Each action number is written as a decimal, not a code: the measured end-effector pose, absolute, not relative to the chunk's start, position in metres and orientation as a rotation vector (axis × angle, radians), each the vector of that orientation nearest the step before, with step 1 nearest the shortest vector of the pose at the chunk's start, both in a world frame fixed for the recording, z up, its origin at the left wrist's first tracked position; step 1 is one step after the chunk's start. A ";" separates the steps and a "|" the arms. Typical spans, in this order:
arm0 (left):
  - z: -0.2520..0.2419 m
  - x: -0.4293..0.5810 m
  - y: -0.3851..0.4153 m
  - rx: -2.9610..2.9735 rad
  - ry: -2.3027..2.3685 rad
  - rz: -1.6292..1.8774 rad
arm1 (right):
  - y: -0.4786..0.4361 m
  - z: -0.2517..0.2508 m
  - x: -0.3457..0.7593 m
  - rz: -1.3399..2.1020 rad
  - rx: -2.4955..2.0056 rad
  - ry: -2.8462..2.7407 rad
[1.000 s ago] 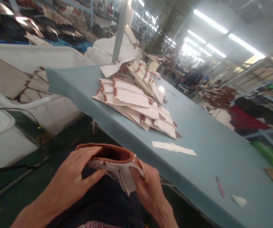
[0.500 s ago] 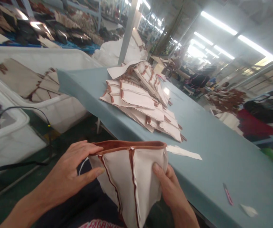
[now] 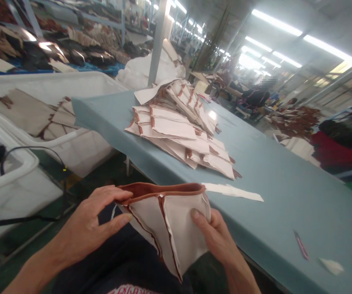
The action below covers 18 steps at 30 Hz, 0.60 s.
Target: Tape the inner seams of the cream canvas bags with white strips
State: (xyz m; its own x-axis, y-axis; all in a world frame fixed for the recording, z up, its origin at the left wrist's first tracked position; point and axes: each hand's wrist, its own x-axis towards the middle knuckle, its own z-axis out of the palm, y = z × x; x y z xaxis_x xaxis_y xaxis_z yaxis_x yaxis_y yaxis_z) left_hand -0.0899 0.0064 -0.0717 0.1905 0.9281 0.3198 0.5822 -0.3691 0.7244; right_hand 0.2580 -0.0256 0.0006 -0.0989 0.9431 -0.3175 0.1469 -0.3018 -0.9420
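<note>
Over my lap I hold a cream fabric pouch point(image 3: 176, 226) with brown piping and a brown-lined mouth. My left hand point(image 3: 92, 222) pinches its left rim between thumb and fingers. My right hand point(image 3: 214, 237) grips its right side, thumb pressed on the cream front. The pouch's opening faces up and away from me. Beyond it, a heap of similar cream and brown pieces point(image 3: 179, 130) lies on the pale blue table point(image 3: 274, 179).
A white paper strip point(image 3: 232, 191) lies on the table near the pouch, with a small dark tag point(image 3: 301, 245) and a white scrap point(image 3: 332, 265) at right. White bins point(image 3: 72, 143) holding fabric pieces stand at left. A black cable point(image 3: 19, 218) runs over the floor. A person sits far back.
The bunched pouch has been spread out between my hands, its cream front now showing. Since half a second ago it has dropped slightly and the view has shifted a little.
</note>
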 end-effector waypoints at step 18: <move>-0.031 -0.069 0.019 1.236 0.957 0.811 | -0.019 -0.059 0.285 1.870 -1.129 -0.436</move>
State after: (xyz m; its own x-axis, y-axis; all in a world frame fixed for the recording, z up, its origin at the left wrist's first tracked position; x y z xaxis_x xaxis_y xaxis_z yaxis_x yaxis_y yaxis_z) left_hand -0.0694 0.0187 -0.0314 0.3969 0.9057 -0.1490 0.0012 0.1618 0.9868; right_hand 0.2855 -0.0193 -0.0586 -0.1966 0.8247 -0.5303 -0.5053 -0.5487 -0.6660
